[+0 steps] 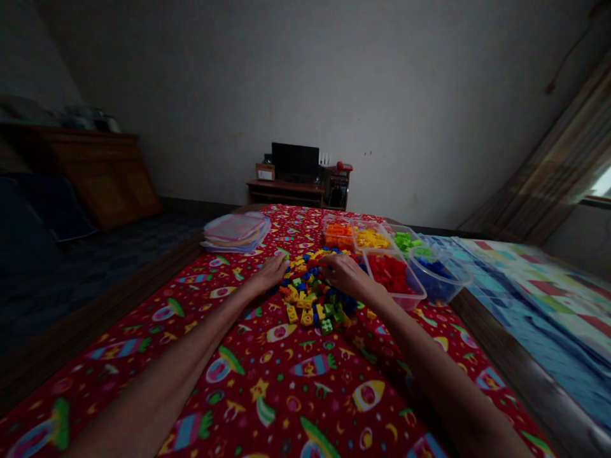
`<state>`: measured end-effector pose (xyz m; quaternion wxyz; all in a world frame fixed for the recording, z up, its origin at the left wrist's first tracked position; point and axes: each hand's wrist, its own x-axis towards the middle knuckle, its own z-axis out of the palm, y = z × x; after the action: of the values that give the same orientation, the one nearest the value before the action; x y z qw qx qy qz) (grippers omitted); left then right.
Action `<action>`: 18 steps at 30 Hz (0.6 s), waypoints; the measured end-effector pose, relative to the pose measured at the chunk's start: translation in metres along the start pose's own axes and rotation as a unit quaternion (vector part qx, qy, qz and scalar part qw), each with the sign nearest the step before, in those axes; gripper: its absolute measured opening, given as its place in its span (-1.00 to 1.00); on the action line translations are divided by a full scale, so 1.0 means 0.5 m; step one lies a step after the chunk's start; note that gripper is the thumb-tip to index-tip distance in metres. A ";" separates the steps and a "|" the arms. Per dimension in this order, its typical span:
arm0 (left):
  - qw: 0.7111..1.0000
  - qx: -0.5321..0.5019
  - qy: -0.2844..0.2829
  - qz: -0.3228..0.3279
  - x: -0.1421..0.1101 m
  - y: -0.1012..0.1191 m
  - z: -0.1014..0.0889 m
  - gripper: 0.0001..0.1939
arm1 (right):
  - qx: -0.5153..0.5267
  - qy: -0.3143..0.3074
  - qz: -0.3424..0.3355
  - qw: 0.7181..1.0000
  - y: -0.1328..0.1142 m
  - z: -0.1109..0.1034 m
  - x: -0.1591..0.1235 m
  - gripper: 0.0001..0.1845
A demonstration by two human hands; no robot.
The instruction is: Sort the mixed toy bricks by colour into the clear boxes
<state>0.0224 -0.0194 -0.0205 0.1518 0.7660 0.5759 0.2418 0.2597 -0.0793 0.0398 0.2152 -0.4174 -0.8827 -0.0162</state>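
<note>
Head view: brick pile, studded hard plastic, lay loose, still colour-mixed, on printed cloth. Left hand rested at pile's left edge, right hand over its right; both half-curled, grip unclear. Right of pile, clear tubs already held single-colour batches. Left beyond it, thin translucent lids lay stacked.

A red rocket-print tablecloth covered the dark wooden table. Multicolored toy bricks lay heaped mid-cloth; stacked plastic lids sat left; clear boxes of orange, yellow, green and red bricks stood right, round tub of blue bricks outermost.
</note>
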 end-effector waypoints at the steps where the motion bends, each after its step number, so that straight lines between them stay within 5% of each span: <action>1: 1.000 -0.017 -0.008 0.012 -0.002 0.009 0.006 -0.48 | 0.001 -0.006 -0.022 1.000 -0.002 0.009 0.000 -0.82; 4: 0.995 -0.080 -0.017 0.051 -0.005 0.035 0.017 -0.45 | 0.003 -0.011 -0.047 0.999 -0.003 0.023 0.003 -0.78; 11: 0.965 -0.234 -0.055 0.102 -0.002 0.051 0.003 -0.32 | -0.036 -0.058 0.039 0.997 -0.013 0.003 -0.003 -0.68; 14: 0.976 -0.181 -0.060 0.110 0.001 0.051 0.001 -0.37 | -0.069 -0.074 0.075 0.992 -0.026 -0.016 -0.009 -0.68; 18: 0.987 -0.084 -0.015 0.136 0.003 0.054 0.009 -0.67 | -0.099 -0.086 0.101 0.986 -0.037 -0.030 -0.010 -0.65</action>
<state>0.0469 -0.0255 -0.0100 0.1896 0.8251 0.4422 0.2962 0.2540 -0.0979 0.0541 0.0969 -0.5237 -0.8451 -0.0460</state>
